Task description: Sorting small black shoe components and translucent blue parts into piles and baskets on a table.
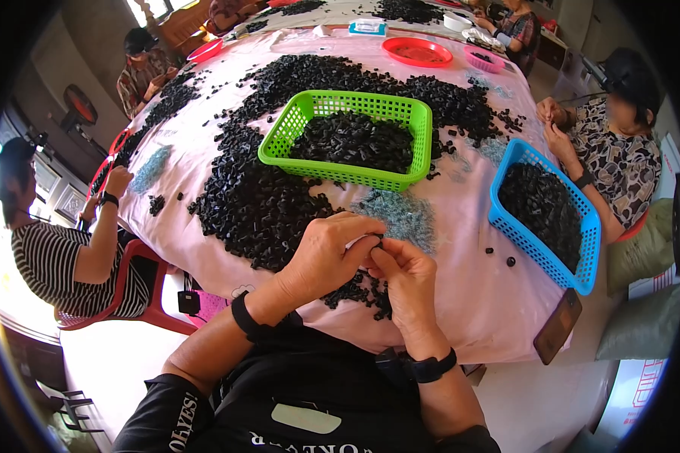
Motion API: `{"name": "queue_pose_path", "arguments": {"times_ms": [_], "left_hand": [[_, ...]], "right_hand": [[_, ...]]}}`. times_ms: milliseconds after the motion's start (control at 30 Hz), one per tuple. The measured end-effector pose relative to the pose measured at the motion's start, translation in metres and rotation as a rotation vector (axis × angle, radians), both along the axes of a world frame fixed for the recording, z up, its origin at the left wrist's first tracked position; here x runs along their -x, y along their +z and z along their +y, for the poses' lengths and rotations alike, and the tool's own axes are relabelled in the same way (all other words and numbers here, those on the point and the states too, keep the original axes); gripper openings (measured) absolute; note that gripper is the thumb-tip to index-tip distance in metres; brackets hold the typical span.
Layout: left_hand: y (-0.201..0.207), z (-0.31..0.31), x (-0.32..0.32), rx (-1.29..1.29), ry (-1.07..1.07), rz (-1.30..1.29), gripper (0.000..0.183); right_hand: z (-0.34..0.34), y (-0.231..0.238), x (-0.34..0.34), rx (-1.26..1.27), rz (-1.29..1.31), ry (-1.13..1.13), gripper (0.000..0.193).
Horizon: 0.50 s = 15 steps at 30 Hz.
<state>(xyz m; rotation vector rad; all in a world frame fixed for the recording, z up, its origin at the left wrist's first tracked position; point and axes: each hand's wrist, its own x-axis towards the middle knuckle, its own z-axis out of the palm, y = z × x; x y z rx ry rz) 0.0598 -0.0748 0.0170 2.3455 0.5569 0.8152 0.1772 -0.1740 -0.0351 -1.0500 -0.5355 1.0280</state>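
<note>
My left hand (pixel 326 251) and my right hand (pixel 409 287) meet fingertip to fingertip above the near side of the table. Between their pinched fingers sits a small black part (pixel 378 242), mostly covered, so its exact kind is hidden. Just beyond the hands lies a heap of tiny pale blue-grey pieces (pixel 400 215), too fine to make out. A wide pile of small black plastic pieces (pixel 257 204) spreads to the left and behind. The green plastic basket (pixel 340 172) farther back holds many black pieces, as does the blue plastic basket (pixel 504 215) on the right.
A pink cloth (pixel 461 302) covers the table. At its right edge lies a phone (pixel 557 327). Toward the far end are a red tray (pixel 417 53), a pink basket (pixel 483 60) and a wipes pack (pixel 367 28). Other people sit along both sides, including one in stripes (pixel 91 257).
</note>
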Motion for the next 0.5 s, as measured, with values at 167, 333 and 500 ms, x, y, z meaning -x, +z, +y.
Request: {"name": "queue_pose_path", "arguments": {"times_ms": [167,333,500], "left_hand": [[-0.0057,-0.0028,-0.0009,0.068,0.021,-0.038,0.016],[-0.0067,-0.0023,0.0005,-0.024,-0.002,-0.082,0.016],[-0.0071,-0.0046,-0.0009,-0.014,0.026,-0.085,0.015]], "right_hand": [[-0.0002,0.0002,0.0001,0.005,0.02,-0.007,0.016],[0.0008,-0.004,0.0024,-0.031,0.076,-0.009,0.017],[0.0,-0.0011,0.0029,-0.028,0.055,-0.012,0.018]]}}
